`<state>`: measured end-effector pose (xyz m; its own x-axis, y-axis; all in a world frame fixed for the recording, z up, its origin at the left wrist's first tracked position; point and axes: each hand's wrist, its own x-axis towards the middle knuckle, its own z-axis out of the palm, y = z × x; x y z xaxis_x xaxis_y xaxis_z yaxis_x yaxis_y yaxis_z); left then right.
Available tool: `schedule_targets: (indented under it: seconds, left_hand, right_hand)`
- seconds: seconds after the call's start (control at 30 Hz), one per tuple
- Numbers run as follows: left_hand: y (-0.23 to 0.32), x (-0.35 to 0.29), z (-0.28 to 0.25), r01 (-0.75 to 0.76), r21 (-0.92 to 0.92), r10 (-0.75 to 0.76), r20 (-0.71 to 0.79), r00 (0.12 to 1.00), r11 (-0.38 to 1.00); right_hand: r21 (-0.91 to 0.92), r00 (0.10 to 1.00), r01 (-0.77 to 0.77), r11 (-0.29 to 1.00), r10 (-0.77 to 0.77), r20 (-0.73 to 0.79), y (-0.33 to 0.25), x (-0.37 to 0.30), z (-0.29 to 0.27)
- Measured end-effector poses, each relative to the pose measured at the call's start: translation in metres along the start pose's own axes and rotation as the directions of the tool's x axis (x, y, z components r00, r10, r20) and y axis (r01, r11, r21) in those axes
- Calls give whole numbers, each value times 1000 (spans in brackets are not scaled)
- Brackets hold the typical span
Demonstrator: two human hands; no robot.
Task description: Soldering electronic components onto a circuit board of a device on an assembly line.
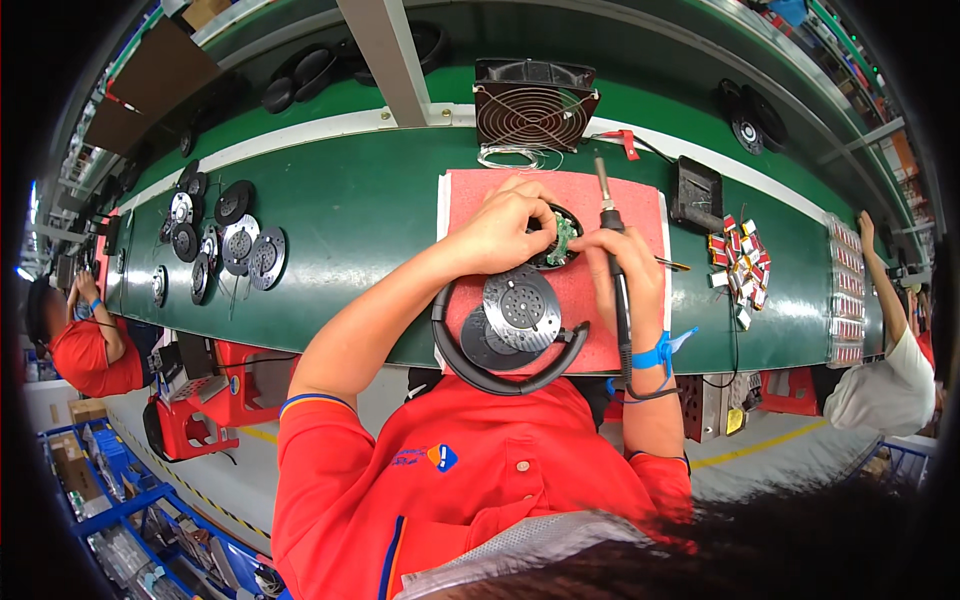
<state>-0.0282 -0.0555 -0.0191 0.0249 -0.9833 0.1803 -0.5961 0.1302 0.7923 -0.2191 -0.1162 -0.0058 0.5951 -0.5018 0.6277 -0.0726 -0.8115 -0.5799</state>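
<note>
On a pink mat [645, 205] in front of me lies a black headphone with its headband [462, 368] curving toward me. Its far ear cup [545, 262] is uncovered, and a green circuit board [564, 238] shows inside. My left hand [510, 228] is closed at that cup's left side, fingers bent over its rim; the fingertips are partly hidden. In my right hand [632, 268] is a soldering iron [613, 218], its metal tip pointing up and away from the board. The right fingers reach to the cup's right edge. Nearer me, round perforated speaker plates [522, 308] overlap inside the headband.
Behind the mat stands a fan [535, 112] with a wire coil [515, 158]. A black tray [696, 193] and a pile of small batteries [740, 262] lie right. Several speaker plates [240, 243] lie left. Co-workers [95, 345] sit at both ends of the green bench [345, 250].
</note>
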Motion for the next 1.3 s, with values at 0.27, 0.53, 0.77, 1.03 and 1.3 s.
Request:
schedule_targets:
  seconds: [0.27,0.53,0.77,1.03,1.3]
  left_hand:
    - [4,5,-4,-9,27,8,57,998,1000]
    - [6,9,-5,14,37,-17,79,997,999]
    - [7,7,0,54,59,-57,48,997,997]
    - [7,7,1,73,36,-75,31,997,997]
    - [7,5,2,68,42,-69,10,998,997]
  right_hand:
    - [115,980,-50,992,71,-186,0,-7,-16]
    - [120,967,103,987,-71,-244,-3,-10,-24]
    - [134,983,99,986,-77,-165,-4,-7,-22]
    - [146,984,123,982,-102,-148,-2,-4,-17]
    - [107,989,108,988,-96,-112,-6,-4,-17]
